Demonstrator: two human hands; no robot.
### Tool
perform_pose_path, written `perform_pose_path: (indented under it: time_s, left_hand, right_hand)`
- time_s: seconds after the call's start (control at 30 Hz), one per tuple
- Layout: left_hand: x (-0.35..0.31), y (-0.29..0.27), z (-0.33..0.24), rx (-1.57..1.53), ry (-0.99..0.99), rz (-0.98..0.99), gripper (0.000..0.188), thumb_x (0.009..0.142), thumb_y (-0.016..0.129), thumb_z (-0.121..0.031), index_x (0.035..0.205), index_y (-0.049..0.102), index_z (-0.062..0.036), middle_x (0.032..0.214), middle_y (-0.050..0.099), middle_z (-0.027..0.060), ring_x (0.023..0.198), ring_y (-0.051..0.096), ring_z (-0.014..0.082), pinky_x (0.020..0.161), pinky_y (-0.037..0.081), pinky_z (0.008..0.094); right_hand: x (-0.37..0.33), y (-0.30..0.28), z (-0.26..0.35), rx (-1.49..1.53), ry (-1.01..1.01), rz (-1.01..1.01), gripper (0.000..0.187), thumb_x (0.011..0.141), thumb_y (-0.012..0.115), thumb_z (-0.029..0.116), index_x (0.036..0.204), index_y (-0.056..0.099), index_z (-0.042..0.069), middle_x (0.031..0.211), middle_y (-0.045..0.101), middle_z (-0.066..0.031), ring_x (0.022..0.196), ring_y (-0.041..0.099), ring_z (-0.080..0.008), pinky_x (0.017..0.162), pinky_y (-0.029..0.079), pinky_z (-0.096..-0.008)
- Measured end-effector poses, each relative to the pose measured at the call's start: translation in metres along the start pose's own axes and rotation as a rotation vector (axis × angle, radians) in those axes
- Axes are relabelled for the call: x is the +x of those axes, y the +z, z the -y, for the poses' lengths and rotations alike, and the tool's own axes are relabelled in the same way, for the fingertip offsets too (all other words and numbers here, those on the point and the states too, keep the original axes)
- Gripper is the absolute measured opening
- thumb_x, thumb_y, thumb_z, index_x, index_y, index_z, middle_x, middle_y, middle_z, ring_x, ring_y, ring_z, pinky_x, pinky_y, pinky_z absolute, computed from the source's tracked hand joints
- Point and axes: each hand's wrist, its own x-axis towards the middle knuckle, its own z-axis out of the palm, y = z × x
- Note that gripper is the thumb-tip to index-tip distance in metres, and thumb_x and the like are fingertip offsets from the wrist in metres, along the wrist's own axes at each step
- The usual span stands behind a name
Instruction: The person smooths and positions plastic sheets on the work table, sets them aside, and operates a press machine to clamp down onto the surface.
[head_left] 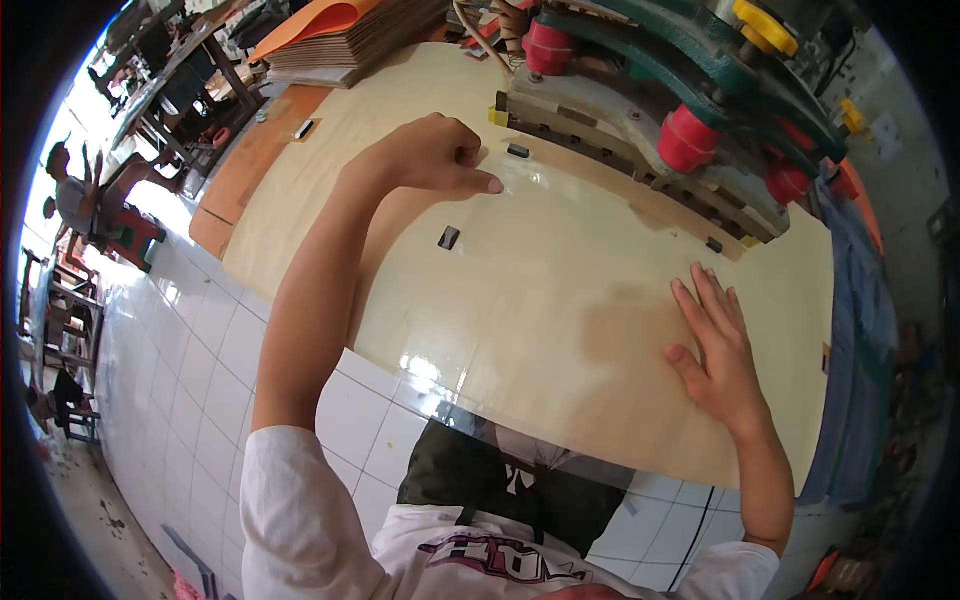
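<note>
On my feed, my left arm (315,290) stretches far forward, wrist bent rightward; my left hand (435,152) curls its fingers, thumb sticking out. My right forearm (764,470) angles forward, my right hand (718,355) palm down, fingers extended, thumb apart.

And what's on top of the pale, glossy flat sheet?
Small black rectangular blocks lie on the sheet. Left hand and right hand block patches from view; anything beneath them can't be seen.
</note>
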Motion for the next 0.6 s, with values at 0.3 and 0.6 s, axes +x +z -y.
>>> perform_pose_path:
  time_s: [0.3,0.6]
  left_hand:
    - [0.0004,-0.0003,-0.0041,-0.010,-0.016,0.018,0.056,0.079,0.078,-0.046,0.059,0.049,-0.0019,0.052,0.045,0.0062,0.051,0.043,0.0181,0.051,0.038,0.0363]
    - [-0.0011,-0.0010,-0.0021,-0.012,-0.007,0.013,0.055,0.081,0.077,-0.044,0.060,0.050,-0.0014,0.052,0.046,0.0057,0.051,0.043,0.0175,0.052,0.038,0.0356]
  right_hand:
    - [-0.0013,-0.0021,-0.0006,-0.032,-0.008,0.031,0.066,0.091,0.062,0.048,0.143,0.049,0.009,0.152,0.037,-0.0225,0.141,0.035,-0.0413,0.116,0.021,-0.0546]
    - [-0.0017,0.0003,0.0008,-0.001,-0.006,0.001,0.064,0.092,0.061,0.045,0.143,0.049,0.008,0.153,0.036,-0.0235,0.141,0.033,-0.0418,0.117,0.020,-0.0540]
